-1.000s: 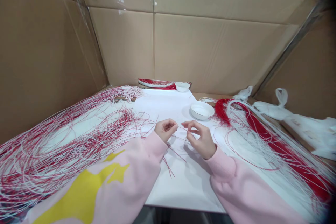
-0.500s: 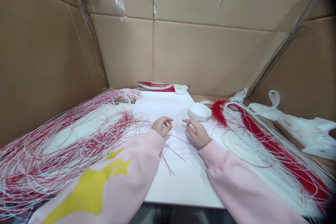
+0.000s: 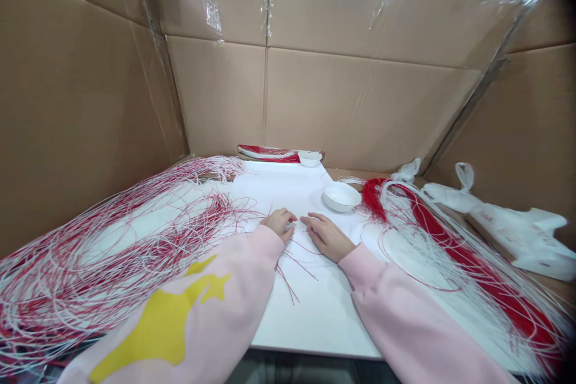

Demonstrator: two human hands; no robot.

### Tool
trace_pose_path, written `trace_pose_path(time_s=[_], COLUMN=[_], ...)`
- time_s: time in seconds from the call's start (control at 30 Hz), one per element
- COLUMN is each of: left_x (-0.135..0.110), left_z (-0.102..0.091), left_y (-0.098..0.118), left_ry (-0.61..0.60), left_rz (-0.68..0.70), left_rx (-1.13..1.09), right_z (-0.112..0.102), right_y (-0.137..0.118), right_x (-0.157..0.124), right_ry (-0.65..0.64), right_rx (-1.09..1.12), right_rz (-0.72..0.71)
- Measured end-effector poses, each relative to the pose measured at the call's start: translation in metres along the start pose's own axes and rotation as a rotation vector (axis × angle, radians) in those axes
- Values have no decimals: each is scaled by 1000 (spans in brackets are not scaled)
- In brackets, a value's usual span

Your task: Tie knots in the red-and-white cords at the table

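We note loose red strands (image 3: 303, 267) slanting near-right on the tabletop (image 3: 315, 321), just near of the left hand (image 3: 278, 225), the closer, fingers curled; right hand (image 3: 327, 236) flatter; any grip, we cannot tell.

We wear pink sleeves (image 3: 245, 288), the left one printed with yellow star shapes (image 3: 155, 336). Our desk (image 3: 319, 327) is white, the stray strands (image 3: 303, 267) on it red. We see mingled red and white cords (image 3: 148, 264), a solid red bundle (image 3: 472, 258), white bowls (image 3: 342, 197) and brown cardboard (image 3: 324, 114).
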State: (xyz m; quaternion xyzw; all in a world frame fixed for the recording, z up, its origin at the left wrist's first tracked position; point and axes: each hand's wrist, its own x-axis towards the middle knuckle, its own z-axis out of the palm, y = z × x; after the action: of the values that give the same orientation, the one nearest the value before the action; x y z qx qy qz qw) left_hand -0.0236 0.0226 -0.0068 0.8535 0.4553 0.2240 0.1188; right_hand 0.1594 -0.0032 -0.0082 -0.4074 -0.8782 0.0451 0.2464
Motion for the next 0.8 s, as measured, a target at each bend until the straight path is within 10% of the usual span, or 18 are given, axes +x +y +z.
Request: trace_pose_path(time_s=[0.53,0.8], left_x=[-3,2], left_z=[0,-1], left_y=[2,0], left_ry=[1,-78], left_rz=[-36,-41], left_rx=[31,14], right_z=[-7,-4], right_y=[-23,-19], right_x=[-2,1], right_ry=[-20,236], right_rx=[287,308], right_rz=[0,146])
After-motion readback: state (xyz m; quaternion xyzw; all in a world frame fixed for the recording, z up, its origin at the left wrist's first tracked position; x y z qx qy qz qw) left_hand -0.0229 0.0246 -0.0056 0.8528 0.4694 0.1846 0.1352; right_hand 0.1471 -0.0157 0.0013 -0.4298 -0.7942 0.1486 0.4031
